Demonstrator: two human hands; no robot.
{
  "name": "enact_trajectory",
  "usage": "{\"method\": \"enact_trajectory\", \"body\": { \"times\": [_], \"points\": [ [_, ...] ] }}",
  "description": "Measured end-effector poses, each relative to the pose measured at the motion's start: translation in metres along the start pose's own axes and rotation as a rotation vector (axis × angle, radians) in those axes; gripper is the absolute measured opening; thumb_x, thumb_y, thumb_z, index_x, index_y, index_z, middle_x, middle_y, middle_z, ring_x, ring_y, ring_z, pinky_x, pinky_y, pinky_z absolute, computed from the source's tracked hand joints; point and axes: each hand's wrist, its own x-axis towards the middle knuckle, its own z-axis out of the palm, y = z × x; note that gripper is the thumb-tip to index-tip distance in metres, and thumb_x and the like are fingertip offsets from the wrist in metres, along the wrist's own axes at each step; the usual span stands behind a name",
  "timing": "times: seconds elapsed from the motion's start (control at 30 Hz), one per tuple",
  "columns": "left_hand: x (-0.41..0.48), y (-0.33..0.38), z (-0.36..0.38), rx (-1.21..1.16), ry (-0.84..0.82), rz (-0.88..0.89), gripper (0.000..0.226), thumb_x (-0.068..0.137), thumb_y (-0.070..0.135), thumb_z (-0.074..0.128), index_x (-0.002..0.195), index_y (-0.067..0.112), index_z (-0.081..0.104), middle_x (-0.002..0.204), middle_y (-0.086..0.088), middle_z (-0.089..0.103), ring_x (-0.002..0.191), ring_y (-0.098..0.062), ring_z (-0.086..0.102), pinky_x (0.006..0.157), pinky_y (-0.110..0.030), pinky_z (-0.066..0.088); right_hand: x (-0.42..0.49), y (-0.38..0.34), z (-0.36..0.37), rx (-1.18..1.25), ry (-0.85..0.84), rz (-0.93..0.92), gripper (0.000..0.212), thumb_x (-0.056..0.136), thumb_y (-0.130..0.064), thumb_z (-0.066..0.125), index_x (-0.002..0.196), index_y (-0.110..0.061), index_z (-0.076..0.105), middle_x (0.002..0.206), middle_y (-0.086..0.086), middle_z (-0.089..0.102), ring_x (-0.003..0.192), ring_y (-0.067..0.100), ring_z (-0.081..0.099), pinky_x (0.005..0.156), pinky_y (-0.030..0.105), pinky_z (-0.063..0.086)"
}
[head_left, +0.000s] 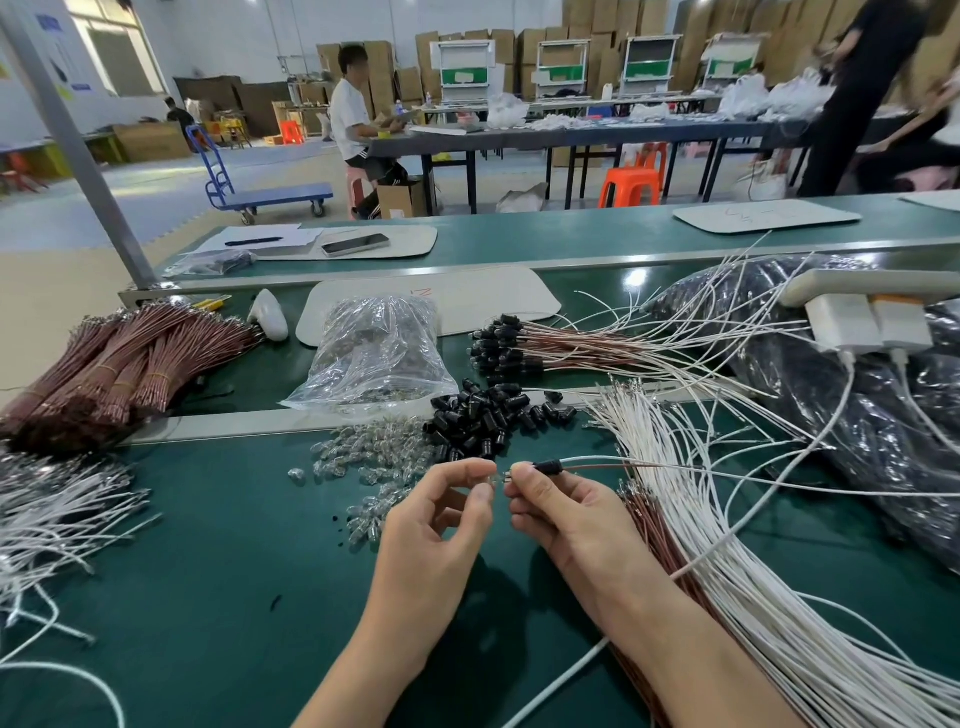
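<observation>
Clear bulb (491, 477) pinched by left hand (436, 525) above the green bench (234, 545); black socket (548, 465), pinched by right hand (566, 519), sits just right of it; long axis left-right, open end facing the bulb.

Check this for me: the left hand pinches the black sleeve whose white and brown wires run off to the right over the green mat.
Wrong hand. The head view shows the right hand pinching the black sleeve; the left hand pinches a small clear bulb. The sleeve's white and brown wires do run right over the green mat.
</observation>
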Motion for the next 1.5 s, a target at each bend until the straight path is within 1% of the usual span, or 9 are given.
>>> {"method": "enact_trajectory", "body": {
  "times": [0.13, 0.33, 0.47, 0.6, 0.77, 1.0, 1.13, 1.37, 1.5],
  "points": [
    [-0.0001, -0.0005, -0.0001, 0.019, -0.003, 0.010, 0.028, 0.096, 0.015, 0.066, 0.100, 0.042, 0.072, 0.073, 0.014, 0.067, 0.063, -0.001, 0.057, 0.061, -0.012, 0.045, -0.0004, -0.0009, -0.0002, -0.002, 0.004, 0.005, 0.018, 0.071, -0.025, 0.078, 0.076, -0.008, 0.080, 0.079, 0.007, 0.072, 0.067, 0.008, 0.067, 0.062, 0.017, 0.056],
    [0.0002, -0.0021, 0.0005, 0.018, -0.011, 0.010, 0.027, 0.097, 0.016, 0.066, 0.101, 0.042, 0.071, 0.076, 0.010, 0.069, 0.067, -0.004, 0.059, 0.065, -0.017, 0.050, -0.0008, -0.0009, -0.0005, -0.006, 0.000, 0.007, 0.017, 0.072, -0.024, 0.078, 0.075, -0.008, 0.080, 0.078, 0.007, 0.073, 0.066, 0.008, 0.067, 0.062, 0.017, 0.056],
    [0.0000, -0.0015, 0.0000, 0.016, -0.002, 0.017, 0.027, 0.097, 0.017, 0.066, 0.101, 0.042, 0.071, 0.075, 0.012, 0.068, 0.067, -0.004, 0.059, 0.064, -0.015, 0.048, -0.0011, -0.0014, -0.0004, -0.014, -0.011, 0.006, 0.016, 0.072, -0.025, 0.077, 0.075, -0.010, 0.081, 0.078, 0.006, 0.073, 0.066, 0.008, 0.067, 0.062, 0.017, 0.056],
    [-0.0007, -0.0019, 0.0000, 0.018, 0.002, 0.011, 0.025, 0.097, 0.019, 0.066, 0.101, 0.042, 0.071, 0.075, 0.010, 0.068, 0.068, -0.006, 0.059, 0.066, -0.019, 0.051, -0.0013, -0.0020, 0.0003, 0.000, -0.007, 0.008, 0.016, 0.070, -0.025, 0.078, 0.074, -0.010, 0.081, 0.078, 0.007, 0.072, 0.066, 0.008, 0.066, 0.062, 0.018, 0.056],
    [-0.0005, -0.0019, 0.0000, 0.034, -0.001, 0.025, 0.025, 0.096, 0.018, 0.066, 0.102, 0.042, 0.071, 0.076, 0.013, 0.068, 0.067, -0.004, 0.058, 0.066, -0.014, 0.047, -0.0011, -0.0022, -0.0006, -0.015, -0.007, 0.006, 0.017, 0.070, -0.026, 0.079, 0.074, -0.011, 0.081, 0.079, 0.008, 0.072, 0.067, 0.009, 0.067, 0.063, 0.018, 0.056],
    [-0.0006, -0.0018, 0.0009, 0.038, -0.002, 0.029, 0.026, 0.096, 0.017, 0.067, 0.101, 0.042, 0.071, 0.077, 0.016, 0.068, 0.068, -0.004, 0.058, 0.065, -0.012, 0.045, -0.0005, -0.0004, -0.0021, -0.031, -0.022, -0.001, 0.023, 0.066, -0.032, 0.081, 0.075, -0.011, 0.081, 0.080, 0.007, 0.073, 0.068, 0.008, 0.066, 0.063, 0.018, 0.056],
    [-0.0007, -0.0005, 0.0020, 0.040, 0.010, 0.047, 0.030, 0.096, 0.013, 0.067, 0.101, 0.042, 0.070, 0.076, 0.020, 0.067, 0.065, 0.000, 0.056, 0.063, -0.009, 0.042, 0.0006, 0.0004, -0.0037, -0.037, -0.035, -0.014, 0.028, 0.064, -0.037, 0.084, 0.077, -0.012, 0.081, 0.082, 0.006, 0.073, 0.070, 0.008, 0.067, 0.065, 0.018, 0.055],
    [-0.0013, 0.0011, 0.0014, 0.039, 0.011, 0.056, 0.030, 0.096, 0.012, 0.066, 0.101, 0.042, 0.070, 0.073, 0.020, 0.065, 0.062, 0.001, 0.054, 0.061, -0.008, 0.041, 0.0019, 0.0023, -0.0057, -0.042, -0.041, -0.012, 0.029, 0.066, -0.037, 0.084, 0.081, -0.013, 0.082, 0.083, 0.006, 0.074, 0.070, 0.008, 0.067, 0.065, 0.018, 0.055],
    [-0.0023, 0.0011, 0.0012, 0.051, 0.010, 0.060, 0.027, 0.096, 0.012, 0.066, 0.100, 0.038, 0.071, 0.076, 0.019, 0.066, 0.064, 0.001, 0.055, 0.062, -0.009, 0.042, 0.0018, 0.0025, -0.0055, -0.041, -0.046, -0.015, 0.029, 0.066, -0.038, 0.084, 0.080, -0.013, 0.082, 0.083, 0.006, 0.074, 0.070, 0.008, 0.067, 0.065, 0.018, 0.055]
  ]
}}
